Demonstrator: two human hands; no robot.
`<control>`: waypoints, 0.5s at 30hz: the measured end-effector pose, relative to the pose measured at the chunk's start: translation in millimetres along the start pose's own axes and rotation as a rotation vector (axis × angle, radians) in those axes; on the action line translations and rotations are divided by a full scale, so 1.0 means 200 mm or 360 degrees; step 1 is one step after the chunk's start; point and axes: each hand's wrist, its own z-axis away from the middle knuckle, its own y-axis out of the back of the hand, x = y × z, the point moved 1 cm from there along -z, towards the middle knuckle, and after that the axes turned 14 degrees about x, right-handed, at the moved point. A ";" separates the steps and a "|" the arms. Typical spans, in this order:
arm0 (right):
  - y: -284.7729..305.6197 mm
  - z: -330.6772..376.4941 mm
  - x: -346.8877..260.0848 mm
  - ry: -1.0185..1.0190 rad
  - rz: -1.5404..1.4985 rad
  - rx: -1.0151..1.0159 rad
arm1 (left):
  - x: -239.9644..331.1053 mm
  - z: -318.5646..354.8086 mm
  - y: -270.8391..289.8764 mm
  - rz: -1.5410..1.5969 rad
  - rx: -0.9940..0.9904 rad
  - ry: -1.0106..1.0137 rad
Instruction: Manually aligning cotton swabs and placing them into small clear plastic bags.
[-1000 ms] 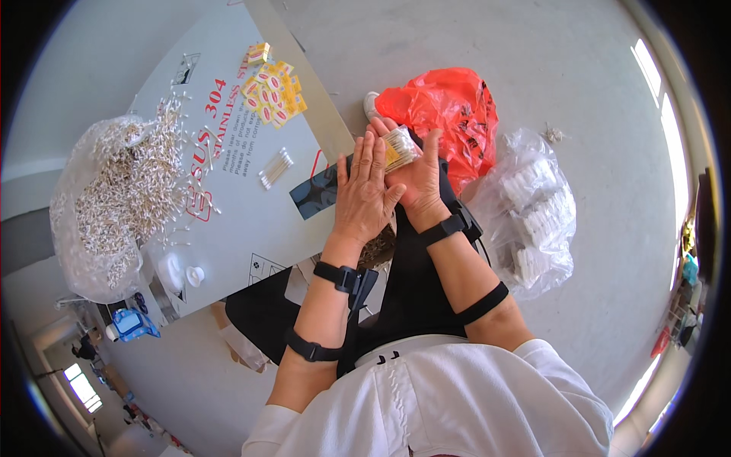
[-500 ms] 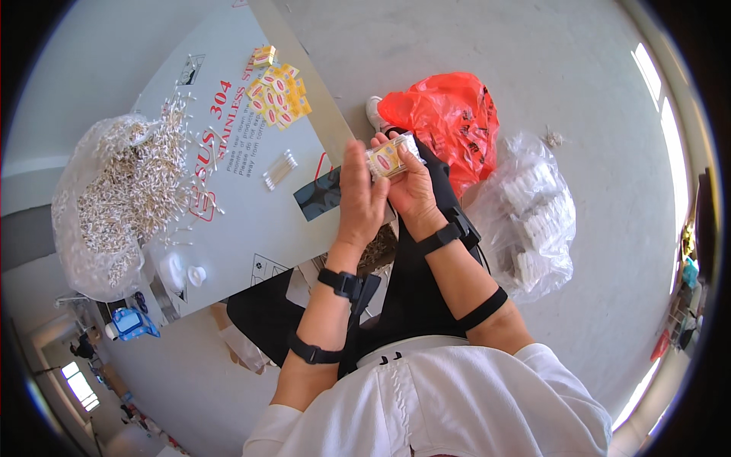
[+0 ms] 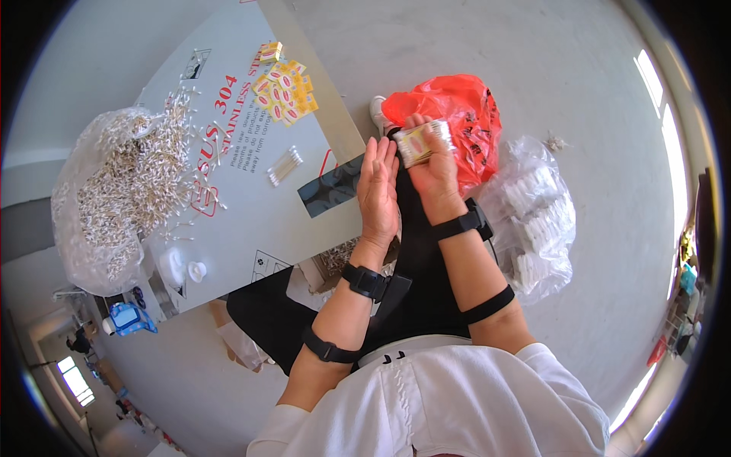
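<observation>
My right hand [image 3: 435, 177] grips a small clear packet of cotton swabs [image 3: 415, 145] with a yellow card in it, the thumb across its face. White swab tips show at the packet's right end. To the left, my left hand [image 3: 378, 199] is held up flat with straight fingers, nothing in it and a small gap from the packet. A short row of cotton swabs [image 3: 285, 166] lies on the table left of it. Beyond that is a pile of yellow printed cards [image 3: 283, 93] with a small stack beside it.
A big heap of loose swabs [image 3: 141, 183] spills from a clear bag [image 3: 72, 255] on the table's left. A dark strip [image 3: 329, 192] lies at the table edge. A red plastic bag [image 3: 478, 114] and a clear bag of packets [image 3: 542, 228] are at the right.
My right hand has moved right with the packet, away from my left hand. The left hand has turned, its fingers stretched together, and shifted slightly right.
</observation>
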 end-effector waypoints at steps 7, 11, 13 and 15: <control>0.01 0.08 -0.16 -0.0666 0.0158 0.0153 | 0.18 -0.08 0.05 -0.0830 0.0017 -0.0565; 0.03 0.27 -0.05 -0.0955 0.0390 0.0124 | 0.40 -0.05 0.10 -0.1003 -0.0592 -0.0366; 0.06 0.34 -0.01 -0.1092 0.0420 -0.0053 | 0.47 -0.01 0.13 -0.1278 -0.0803 -0.0379; 0.08 0.39 0.05 -0.1186 0.0388 -0.0039 | 0.51 0.03 0.18 -0.1307 -0.0780 -0.0390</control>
